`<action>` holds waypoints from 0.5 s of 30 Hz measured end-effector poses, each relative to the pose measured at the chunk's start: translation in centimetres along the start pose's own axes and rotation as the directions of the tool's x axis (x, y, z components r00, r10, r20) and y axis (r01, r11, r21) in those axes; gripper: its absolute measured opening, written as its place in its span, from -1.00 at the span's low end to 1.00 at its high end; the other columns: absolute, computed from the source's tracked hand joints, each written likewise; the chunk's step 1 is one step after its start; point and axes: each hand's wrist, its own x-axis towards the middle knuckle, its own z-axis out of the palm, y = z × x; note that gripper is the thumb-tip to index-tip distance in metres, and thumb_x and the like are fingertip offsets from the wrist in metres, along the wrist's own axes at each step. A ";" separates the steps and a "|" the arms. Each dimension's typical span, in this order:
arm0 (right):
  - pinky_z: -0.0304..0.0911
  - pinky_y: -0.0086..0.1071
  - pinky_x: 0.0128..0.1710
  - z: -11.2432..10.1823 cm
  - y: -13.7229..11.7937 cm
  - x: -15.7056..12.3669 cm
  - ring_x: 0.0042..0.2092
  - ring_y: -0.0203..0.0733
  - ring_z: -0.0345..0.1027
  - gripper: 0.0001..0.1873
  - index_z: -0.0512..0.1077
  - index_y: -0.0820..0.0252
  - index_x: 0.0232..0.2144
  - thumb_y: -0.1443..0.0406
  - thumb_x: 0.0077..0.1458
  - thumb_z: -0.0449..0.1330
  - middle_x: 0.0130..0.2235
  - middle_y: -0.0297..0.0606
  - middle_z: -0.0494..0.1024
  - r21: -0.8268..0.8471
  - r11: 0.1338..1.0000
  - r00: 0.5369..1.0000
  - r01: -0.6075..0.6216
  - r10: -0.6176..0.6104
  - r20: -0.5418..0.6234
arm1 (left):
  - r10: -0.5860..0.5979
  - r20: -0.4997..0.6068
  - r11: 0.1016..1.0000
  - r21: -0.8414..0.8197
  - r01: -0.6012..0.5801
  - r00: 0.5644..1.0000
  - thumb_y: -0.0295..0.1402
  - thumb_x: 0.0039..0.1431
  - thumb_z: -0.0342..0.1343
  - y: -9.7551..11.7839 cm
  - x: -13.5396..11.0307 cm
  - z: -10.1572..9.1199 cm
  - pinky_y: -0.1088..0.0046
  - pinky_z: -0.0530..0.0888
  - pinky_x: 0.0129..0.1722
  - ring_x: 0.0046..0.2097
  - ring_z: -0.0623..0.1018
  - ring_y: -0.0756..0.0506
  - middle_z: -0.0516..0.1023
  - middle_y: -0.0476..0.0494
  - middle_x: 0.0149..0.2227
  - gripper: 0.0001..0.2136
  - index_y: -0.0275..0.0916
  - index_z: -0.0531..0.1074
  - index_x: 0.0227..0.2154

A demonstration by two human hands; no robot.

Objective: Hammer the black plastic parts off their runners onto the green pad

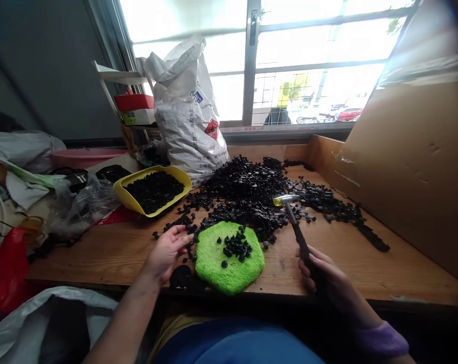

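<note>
My right hand is closed round the black handle of a small hammer, whose yellow-tipped head is raised over the table. My left hand rests at the left edge of a green hexagonal pad, fingers pinching a small black part. Several small black parts lie on the pad. Behind the pad spreads a large heap of black plastic parts on the wooden table.
A yellow tray filled with black parts stands at the left. A white sack leans at the window. Cardboard sheets wall the right side. Plastic bags and a red bag clutter the left.
</note>
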 end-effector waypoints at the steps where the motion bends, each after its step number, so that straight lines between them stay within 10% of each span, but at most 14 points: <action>1: 0.01 -0.49 -0.70 0.0 0.0 0.0 -0.65 -0.39 0.11 -0.80 0.32 0.17 -0.29 0.18 0.11 0.04 -0.56 -0.39 0.25 0.001 1.000 1.000 0.012 -0.012 -0.006 | -0.022 0.022 0.999 -0.036 0.023 1.000 -0.44 -0.20 0.28 -0.2 0.7 1.3 0.68 0.27 -0.64 -0.52 0.46 0.07 0.49 -0.01 -0.45 -0.65 -0.25 0.31 -0.30; 15: 0.01 -0.52 -0.70 -0.2 0.2 0.0 -0.66 -0.41 0.10 -0.79 0.31 0.16 -0.28 0.17 0.13 0.01 -0.57 -0.39 0.25 0.013 1.000 1.000 -0.011 0.010 0.013 | -0.183 0.009 0.983 0.023 0.183 0.983 -0.55 -0.18 0.26 -1.2 3.2 4.9 0.66 0.33 -0.66 -0.58 0.50 0.04 0.47 -0.04 -0.49 -0.72 -0.29 0.27 -0.41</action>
